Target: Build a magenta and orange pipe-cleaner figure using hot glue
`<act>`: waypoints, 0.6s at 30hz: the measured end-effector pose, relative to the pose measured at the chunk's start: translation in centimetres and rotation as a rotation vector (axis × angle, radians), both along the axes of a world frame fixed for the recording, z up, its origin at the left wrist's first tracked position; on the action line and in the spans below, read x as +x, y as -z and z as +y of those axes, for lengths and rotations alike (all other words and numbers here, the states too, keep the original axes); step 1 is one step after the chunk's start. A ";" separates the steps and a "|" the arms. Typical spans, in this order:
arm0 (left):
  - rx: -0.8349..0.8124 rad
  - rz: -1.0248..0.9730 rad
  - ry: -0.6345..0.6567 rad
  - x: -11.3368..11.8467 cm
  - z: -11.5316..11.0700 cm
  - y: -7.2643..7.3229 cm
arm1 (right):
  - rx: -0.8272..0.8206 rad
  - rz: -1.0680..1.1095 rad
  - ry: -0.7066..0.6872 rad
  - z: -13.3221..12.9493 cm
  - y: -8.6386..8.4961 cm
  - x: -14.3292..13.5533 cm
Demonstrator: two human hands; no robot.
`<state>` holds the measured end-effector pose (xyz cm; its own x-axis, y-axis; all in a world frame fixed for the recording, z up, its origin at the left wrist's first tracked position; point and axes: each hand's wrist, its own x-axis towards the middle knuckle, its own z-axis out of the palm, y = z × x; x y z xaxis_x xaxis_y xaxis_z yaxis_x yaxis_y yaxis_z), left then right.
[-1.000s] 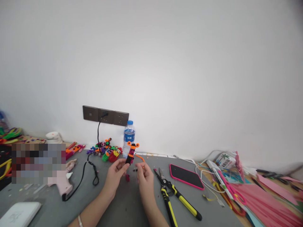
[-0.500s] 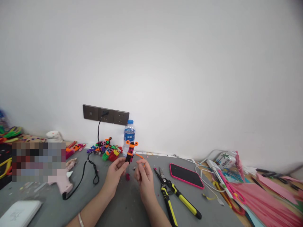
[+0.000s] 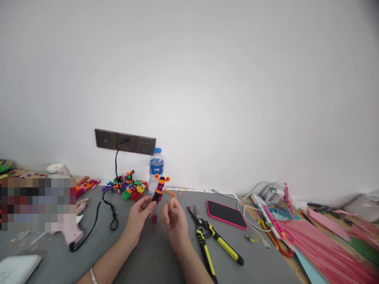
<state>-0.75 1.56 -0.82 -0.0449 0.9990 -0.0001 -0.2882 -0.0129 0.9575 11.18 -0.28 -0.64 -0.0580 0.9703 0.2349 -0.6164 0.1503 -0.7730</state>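
Left hand (image 3: 140, 215): reaches in over the near edge of the desk (image 3: 145, 262), its thumb and fingers closed on the lower, black end of the craft figure.
Craft figure (image 3: 159, 191): held up above the desk, leaning a little to the right at the top; black and dark pink, with orange bands and two round orange ends sticking out at the sides.
Right hand (image 3: 175, 223): just right of the figure, fingers curled inward; whether they pinch anything I cannot tell.
Orange strip (image 3: 169, 192): runs between the figure and the right fingertips – what it joins at either end is unclear.
Dark pink bit (image 3: 154, 219): on the desk, between the two hands.
Pliers (image 3: 204, 225): right of the right hand, jaws spread, yellow-and-black handles pointing to the near edge.
Phone (image 3: 226, 214): beyond the pliers, toward the right edge, in a pink case.
Bottle (image 3: 156, 167): upright at the back edge, behind the figure, blue cap and label.
Colourful figures (image 3: 135, 189): heaped at the back edge, left of the bottle.
Glue gun (image 3: 72, 232): toward the left edge, pale pink, partly blurred out – its black cord (image 3: 95, 222) loops across the desk.
White box (image 3: 20, 268): near left corner.
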 end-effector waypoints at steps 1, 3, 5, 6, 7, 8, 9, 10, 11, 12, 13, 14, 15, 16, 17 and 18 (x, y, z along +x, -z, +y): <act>0.002 -0.006 0.007 0.0 0.0 0.1 | 0.003 0.019 -0.016 0.0 -0.1 0.0; -0.001 -0.023 0.020 0.0 0.1 0.2 | 0.002 0.045 -0.038 -0.1 -0.3 0.1; -0.004 -0.037 0.033 0.1 0.2 0.3 | -0.005 0.058 -0.055 -0.2 -0.5 0.2; -0.007 -0.041 0.039 0.1 0.2 0.4 | -0.009 0.064 -0.061 -0.2 -0.6 0.2; -0.011 -0.045 0.041 0.1 0.2 0.4 | -0.012 0.070 -0.066 -0.3 -0.7 0.2; -0.013 -0.048 0.041 0.1 0.2 0.5 | -0.016 0.079 -0.070 -0.3 -0.7 0.3; -0.014 -0.050 0.040 0.1 0.2 0.4 | -0.019 0.088 -0.074 -0.3 -0.8 0.3; -0.012 -0.050 0.036 0.1 0.1 0.4 | -0.020 0.096 -0.079 -0.4 -0.9 0.3; -0.010 -0.048 0.031 0.0 0.1 0.3 | -0.020 0.105 -0.084 -0.4 -1.0 0.3; -0.008 -0.045 0.025 0.0 0.0 0.2 | -0.019 0.115 -0.091 -0.4 -1.0 0.2; -0.006 -0.040 0.021 0.0 0.0 0.1 | -0.020 0.126 -0.097 -0.4 -1.1 0.2; -0.005 -0.037 0.015 0.0 0.0 0.0 | -0.021 0.139 -0.104 -0.4 -1.1 0.3; -0.006 -0.033 0.013 0.0 -0.1 -0.1 | -0.023 0.154 -0.114 -0.4 -1.1 0.3; -0.005 -0.032 0.012 0.0 -0.1 -0.1 | -0.024 0.171 -0.125 -0.4 -1.1 0.3; -0.005 -0.031 0.015 0.0 -0.1 -0.1 | -0.025 0.188 -0.136 -0.4 -1.1 0.3; -0.003 -0.032 0.018 0.0 0.0 0.0 | -0.024 0.202 -0.148 -0.3 -1.0 0.3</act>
<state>-0.72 1.53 -0.79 -0.0271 0.9996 -0.0042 -0.3187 -0.0047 0.9478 11.51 -0.61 0.41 -0.1542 0.9601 0.2334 -0.7728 0.0300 -0.6339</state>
